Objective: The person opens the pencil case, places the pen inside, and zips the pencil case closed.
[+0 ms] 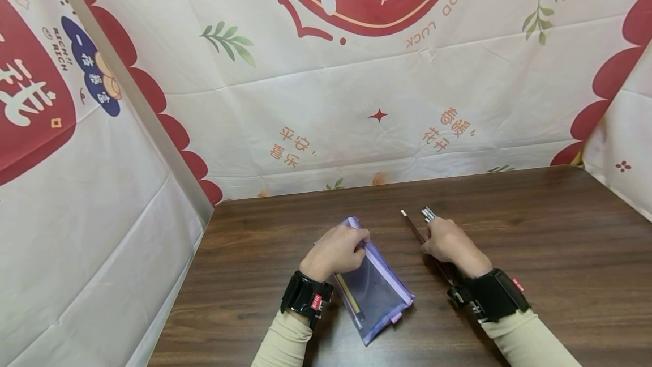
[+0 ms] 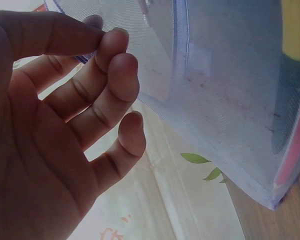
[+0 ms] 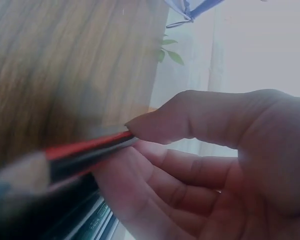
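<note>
1. Currently, the left hand (image 1: 336, 251) pinches a purple mesh pouch (image 1: 379, 293) near its far end, thumb and index fingertips meeting, the other fingers loosely bent
2. The pouch slants over the table (image 1: 560, 265), between the 2 hands, with a pale band along its right side; whether all of it rests on the wood, I cannot tell
3. Through the mesh shows a slim yellow item (image 1: 348, 293) with a darker end
4. The right hand (image 1: 450, 245), well apart from the pouch, holds a red-and-black pencil (image 3: 90, 152) between thumb and fingers, its sharpened end towards the wrist and its pale end towards the back wall
5. Beside that pencil, silvery ends (image 1: 428, 214) stick out past the right hand; their number is unclear
6. Behind the table hangs a white printed cloth (image 1: 331, 89) with red scalloped edges
</note>
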Motion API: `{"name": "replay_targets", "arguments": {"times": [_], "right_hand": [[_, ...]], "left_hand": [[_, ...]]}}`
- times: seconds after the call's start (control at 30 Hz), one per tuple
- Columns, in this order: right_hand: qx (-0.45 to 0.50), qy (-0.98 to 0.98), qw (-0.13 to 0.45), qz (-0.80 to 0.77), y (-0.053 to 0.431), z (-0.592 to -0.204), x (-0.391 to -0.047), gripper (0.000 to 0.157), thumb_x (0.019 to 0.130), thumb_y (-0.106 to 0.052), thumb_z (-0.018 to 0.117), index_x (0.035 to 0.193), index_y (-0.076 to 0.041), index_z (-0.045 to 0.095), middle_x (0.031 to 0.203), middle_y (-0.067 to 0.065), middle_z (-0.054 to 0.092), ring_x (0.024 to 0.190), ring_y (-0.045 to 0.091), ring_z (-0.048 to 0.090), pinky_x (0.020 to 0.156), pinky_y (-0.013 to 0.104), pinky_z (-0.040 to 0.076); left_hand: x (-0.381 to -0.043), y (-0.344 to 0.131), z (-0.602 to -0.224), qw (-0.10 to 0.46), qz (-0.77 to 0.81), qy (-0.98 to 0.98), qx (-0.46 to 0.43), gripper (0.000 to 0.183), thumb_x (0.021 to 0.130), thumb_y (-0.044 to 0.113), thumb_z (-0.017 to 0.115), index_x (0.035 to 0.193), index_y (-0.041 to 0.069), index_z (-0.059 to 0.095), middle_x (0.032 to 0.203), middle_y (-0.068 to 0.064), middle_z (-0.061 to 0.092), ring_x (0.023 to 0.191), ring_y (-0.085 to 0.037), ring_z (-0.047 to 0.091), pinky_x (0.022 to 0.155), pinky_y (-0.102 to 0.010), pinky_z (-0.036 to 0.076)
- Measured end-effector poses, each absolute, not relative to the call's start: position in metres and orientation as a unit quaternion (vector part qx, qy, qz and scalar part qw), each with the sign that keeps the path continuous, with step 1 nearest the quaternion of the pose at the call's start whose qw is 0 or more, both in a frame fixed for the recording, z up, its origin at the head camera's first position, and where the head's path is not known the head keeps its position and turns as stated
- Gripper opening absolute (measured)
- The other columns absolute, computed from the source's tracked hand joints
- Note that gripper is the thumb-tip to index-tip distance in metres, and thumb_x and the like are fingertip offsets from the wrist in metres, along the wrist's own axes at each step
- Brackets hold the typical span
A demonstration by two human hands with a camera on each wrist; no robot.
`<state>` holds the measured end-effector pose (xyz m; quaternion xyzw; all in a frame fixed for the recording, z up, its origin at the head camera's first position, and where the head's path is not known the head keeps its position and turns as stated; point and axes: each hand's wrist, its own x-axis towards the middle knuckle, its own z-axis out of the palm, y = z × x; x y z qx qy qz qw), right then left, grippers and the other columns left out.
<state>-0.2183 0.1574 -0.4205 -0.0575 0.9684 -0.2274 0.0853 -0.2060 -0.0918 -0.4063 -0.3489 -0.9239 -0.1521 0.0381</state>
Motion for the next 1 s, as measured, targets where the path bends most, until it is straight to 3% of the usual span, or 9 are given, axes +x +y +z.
{"name": "replay_targets", "arguments": {"times": [0.23,0.4,0.6,0.8,1.0], "right_hand": [[-0.08,0.963,0.063,-0.251,0.157,-0.42,-0.218,0.027,0.076,-0.01,0.066,0.058,-0.012,0.046,0.053,-0.003,0.043,0.047,0.014,0.045,0.045,0.028,0.036],[-0.073,0.951,0.072,-0.29,0.156,-0.418,-0.217,0.016,0.075,-0.007,0.065,0.064,-0.009,0.054,0.051,-0.002,0.052,0.045,0.012,0.052,0.044,0.027,0.042],[-0.065,0.937,0.09,-0.33,0.155,-0.414,-0.217,0.004,0.079,-0.006,0.064,0.077,-0.003,0.063,0.063,0.008,0.064,0.049,0.014,0.06,0.048,0.029,0.05],[-0.065,0.924,0.08,-0.369,0.155,-0.411,-0.217,0.011,0.08,-0.005,0.062,0.086,0.004,0.065,0.076,0.014,0.069,0.055,0.018,0.065,0.052,0.033,0.056],[-0.066,0.918,0.056,-0.387,0.153,-0.41,-0.218,0.016,0.081,-0.006,0.061,0.09,0.007,0.065,0.075,0.013,0.069,0.058,0.022,0.067,0.053,0.033,0.056]], "left_hand": [[-0.206,-0.091,-0.406,0.036,-0.155,-0.924,-0.349,0.013,0.079,0.006,0.056,0.086,0.014,0.064,0.066,0.006,0.052,0.05,-0.004,0.041,0.044,-0.017,0.03],[-0.205,-0.09,-0.406,0.033,-0.154,-0.924,-0.348,0.013,0.08,0.007,0.056,0.086,0.014,0.065,0.067,0.006,0.052,0.051,-0.004,0.041,0.045,-0.016,0.03],[-0.205,-0.09,-0.406,0.035,-0.153,-0.924,-0.348,0.012,0.079,0.007,0.056,0.085,0.014,0.064,0.067,0.006,0.052,0.052,-0.005,0.042,0.046,-0.017,0.03],[-0.205,-0.09,-0.407,0.036,-0.151,-0.923,-0.352,0.011,0.079,0.006,0.056,0.083,0.014,0.063,0.066,0.006,0.051,0.052,-0.005,0.042,0.046,-0.017,0.031],[-0.206,-0.09,-0.407,0.039,-0.15,-0.923,-0.353,0.011,0.078,0.006,0.056,0.082,0.014,0.063,0.066,0.006,0.051,0.052,-0.005,0.042,0.046,-0.017,0.03]]}}
